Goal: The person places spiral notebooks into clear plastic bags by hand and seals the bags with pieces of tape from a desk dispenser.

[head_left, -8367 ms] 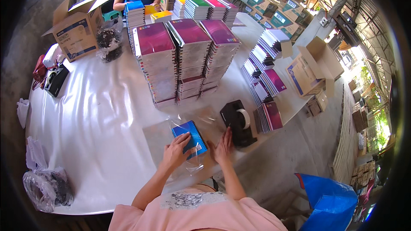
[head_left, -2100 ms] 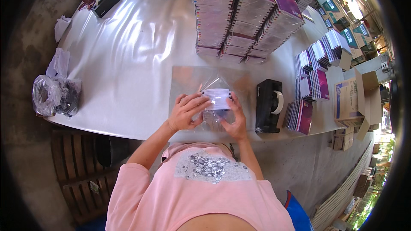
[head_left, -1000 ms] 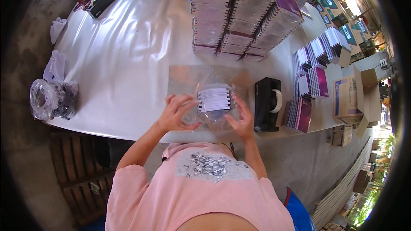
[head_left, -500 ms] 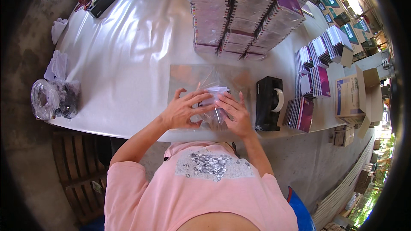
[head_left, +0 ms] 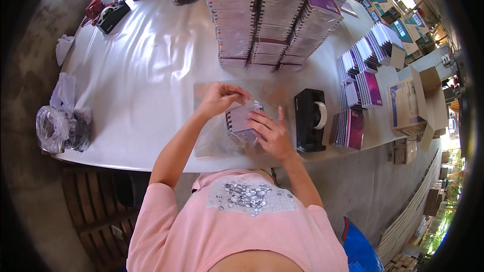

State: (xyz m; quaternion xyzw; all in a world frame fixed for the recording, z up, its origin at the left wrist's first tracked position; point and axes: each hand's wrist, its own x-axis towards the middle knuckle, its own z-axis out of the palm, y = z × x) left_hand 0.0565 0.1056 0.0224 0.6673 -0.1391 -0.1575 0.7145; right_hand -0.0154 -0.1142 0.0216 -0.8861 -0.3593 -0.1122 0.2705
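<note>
One notebook bundle (head_left: 236, 119), in clear wrapping (head_left: 246, 137), sits on the table (head_left: 126, 100) in front of the person. The right hand (head_left: 272, 132) lies open against it; the left hand's (head_left: 221, 99) fingers bend at its upper edge, whether pinching film I can't tell. Two tape dispensers (head_left: 304, 121) each carry a roll. Three tall purple-topped columns (head_left: 275, 15) stand beyond. A clear bag (head_left: 52, 129) at left holds something dark; the right-hand carton (head_left: 403, 102) gapes, its inside hidden from me.

Pink shirt (head_left: 229, 231), grey bubble print (head_left: 252, 196)
</note>
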